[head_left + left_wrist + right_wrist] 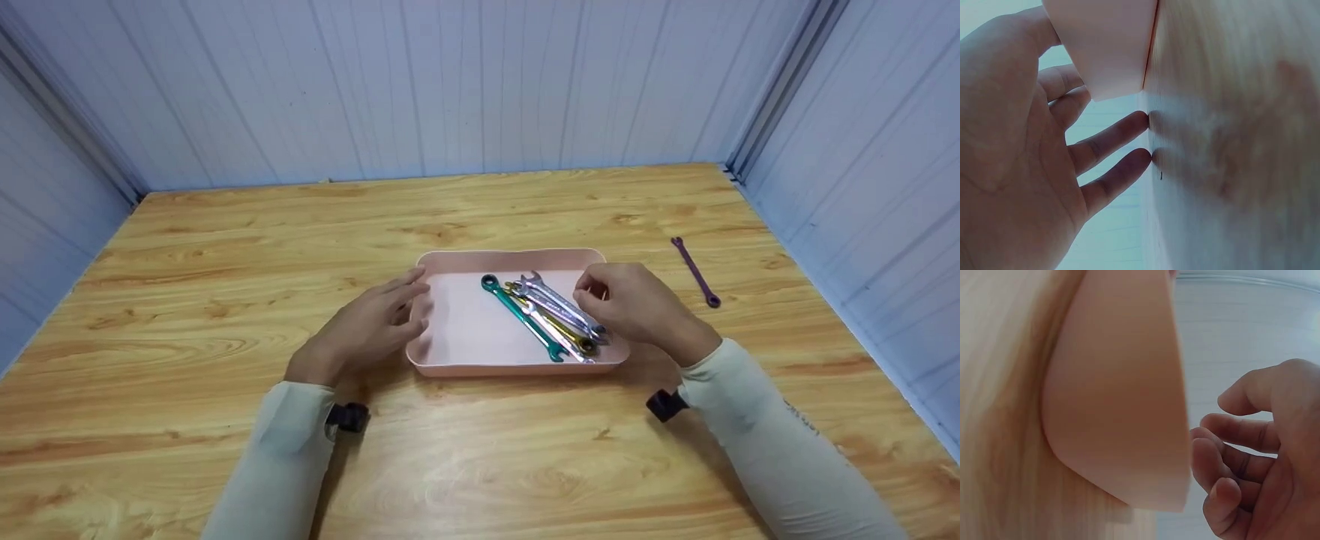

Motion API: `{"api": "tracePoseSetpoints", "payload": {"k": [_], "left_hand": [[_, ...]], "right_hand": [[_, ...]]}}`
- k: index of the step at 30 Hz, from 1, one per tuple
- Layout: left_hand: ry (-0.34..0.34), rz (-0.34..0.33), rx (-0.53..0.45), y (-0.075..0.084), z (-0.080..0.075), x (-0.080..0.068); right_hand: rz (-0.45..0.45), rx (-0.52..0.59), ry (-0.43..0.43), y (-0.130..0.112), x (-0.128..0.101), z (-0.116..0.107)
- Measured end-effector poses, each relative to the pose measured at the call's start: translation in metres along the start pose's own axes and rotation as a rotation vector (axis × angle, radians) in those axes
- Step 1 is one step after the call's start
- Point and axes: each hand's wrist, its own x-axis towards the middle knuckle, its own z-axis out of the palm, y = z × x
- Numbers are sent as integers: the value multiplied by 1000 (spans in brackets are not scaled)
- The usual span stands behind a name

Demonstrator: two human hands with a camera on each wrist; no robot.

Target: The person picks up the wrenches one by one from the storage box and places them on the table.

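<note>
Tray (450,259) mid-table holds stiff, slick steel wrenches (551,319), probably best pinched mid-shank. Left hand (367,330), fingers spread, steadies the tray's left wall; right hand (634,304) hovers over the wrenches, loosely curled, holding nothing.

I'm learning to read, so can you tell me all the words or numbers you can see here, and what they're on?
Right sleeve: a small dark print, too small and blurred to read.
Wrenches in the pink tray: no readable marks.
Purple wrench on the table: no readable marks.
Nothing else carries text.
</note>
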Motion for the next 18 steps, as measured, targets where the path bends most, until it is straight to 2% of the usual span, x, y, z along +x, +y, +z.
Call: {"api": "tracePoseSetpoints", "payload": {"k": [7,14,18], "left_hand": [[0,-14,4,1,-1,0],[-9,-18,13,2,0,1],[-3,-1,10,3,0,2]], "right_hand": [[-86,-71,-37,-6,0,12],[-70,-125,-137,-9,-1,20],[-120,-154,-146,-6,-1,22]]}}
